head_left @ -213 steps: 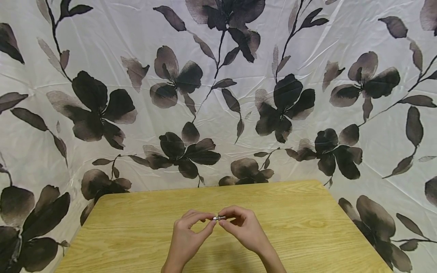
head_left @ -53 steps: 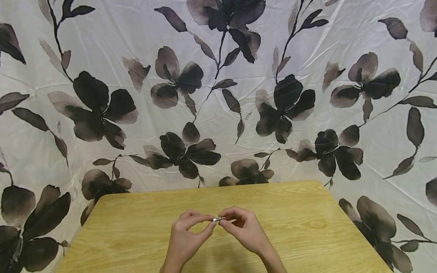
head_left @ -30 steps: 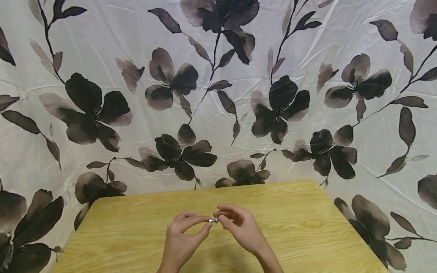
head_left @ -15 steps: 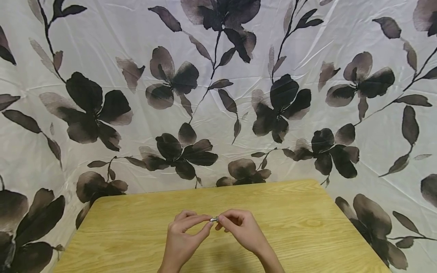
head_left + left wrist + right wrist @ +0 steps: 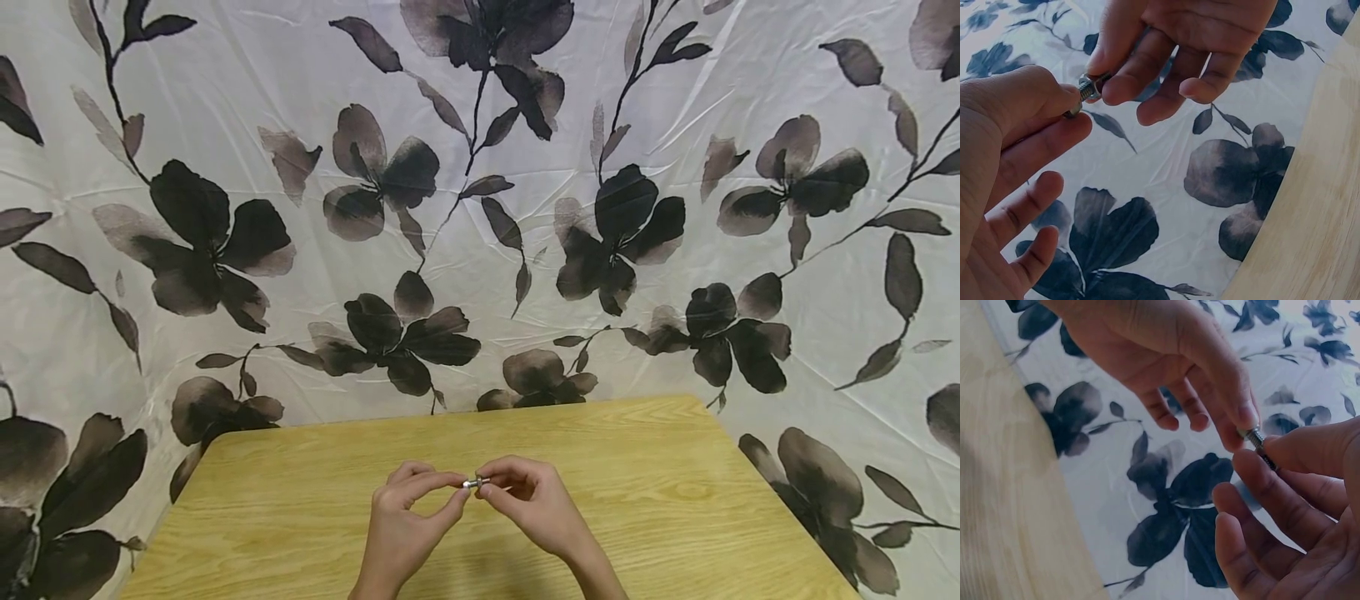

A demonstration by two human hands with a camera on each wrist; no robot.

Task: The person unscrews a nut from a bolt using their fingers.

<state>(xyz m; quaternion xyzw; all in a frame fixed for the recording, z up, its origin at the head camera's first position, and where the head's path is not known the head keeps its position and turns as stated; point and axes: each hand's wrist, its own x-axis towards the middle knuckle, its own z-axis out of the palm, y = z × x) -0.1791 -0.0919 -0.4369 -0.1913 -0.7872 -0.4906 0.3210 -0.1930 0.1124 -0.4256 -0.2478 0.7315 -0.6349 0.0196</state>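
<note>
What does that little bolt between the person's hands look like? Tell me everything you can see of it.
The bolt looks like silvery metal, with a threaded shaft and a nut partway along it. It lies roughly crosswise between the hands, held up over the wood-patterned table. The left hand pinches one end between thumb and forefinger, largely hiding that end; the right hand's thumb and forefinger are at the nut. The exact head shape is too small and covered to tell.

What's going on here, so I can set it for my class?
A person is handling a small bolt over a table. The left hand pinches its head end, while the right hand has thumb and finger at the nut. The nut sits partway along, with thread showing on both sides.
</note>
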